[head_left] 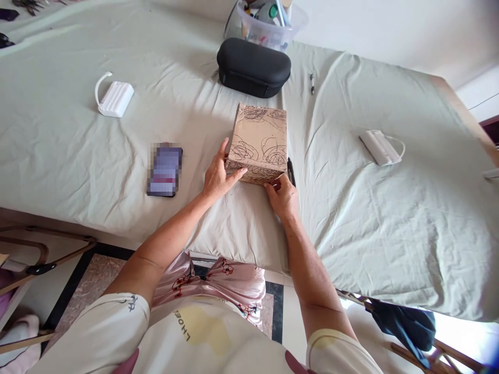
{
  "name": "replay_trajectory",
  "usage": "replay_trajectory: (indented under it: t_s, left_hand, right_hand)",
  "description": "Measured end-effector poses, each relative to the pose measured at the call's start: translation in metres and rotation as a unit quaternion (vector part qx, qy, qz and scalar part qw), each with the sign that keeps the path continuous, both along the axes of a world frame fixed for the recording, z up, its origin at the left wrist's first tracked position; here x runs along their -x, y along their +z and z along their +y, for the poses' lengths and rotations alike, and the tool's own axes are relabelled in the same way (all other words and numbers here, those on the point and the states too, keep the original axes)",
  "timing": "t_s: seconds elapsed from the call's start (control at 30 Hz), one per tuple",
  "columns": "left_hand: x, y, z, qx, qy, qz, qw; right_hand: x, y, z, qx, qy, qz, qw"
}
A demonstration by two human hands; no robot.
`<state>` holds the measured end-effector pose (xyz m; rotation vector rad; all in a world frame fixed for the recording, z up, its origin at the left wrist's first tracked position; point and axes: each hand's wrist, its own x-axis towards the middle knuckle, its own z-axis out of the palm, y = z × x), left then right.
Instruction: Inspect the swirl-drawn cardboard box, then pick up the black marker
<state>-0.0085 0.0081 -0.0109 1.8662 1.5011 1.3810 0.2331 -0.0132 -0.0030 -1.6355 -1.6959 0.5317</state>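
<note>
A brown cardboard box with dark scribbled loops on its top and front side rests on the cloth-covered table. My left hand holds the box's near left corner, thumb along the front and fingers at the left side. At the near right lower edge is my right hand, its fingers curled in against the box; whether they pinch the edge itself is hard to make out. A black marker lies just beside the box's right side, partly behind my right hand.
Behind the box sits a black zip case, with a clear plastic tub of items beyond it. A phone lies to the left. White devices with looped straps lie on both sides. A pen rests at the back right.
</note>
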Motion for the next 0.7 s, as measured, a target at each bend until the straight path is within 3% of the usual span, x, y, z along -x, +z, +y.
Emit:
replay_trajectory:
  t_s: [0.2,0.33,0.5,0.7]
  left_hand:
    - [0.002,0.0,0.001,-0.053,-0.038,-0.007,0.998]
    - [0.005,0.002,0.003,-0.057,-0.042,-0.038,0.997]
    - [0.001,0.005,-0.001,0.013,-0.036,-0.11,0.993]
    - [-0.004,0.01,-0.005,0.092,-0.057,-0.141,0.984]
  right_hand:
    - [0.0,0.002,0.0,-0.016,0.0,0.021,1.0]
    - [0.0,0.003,0.0,-0.064,-0.014,0.065,0.996]
    - [-0.003,0.002,0.001,-0.132,-0.056,0.131,0.981]
    - [-0.007,-0.001,0.007,-0.194,-0.049,0.259,0.945]
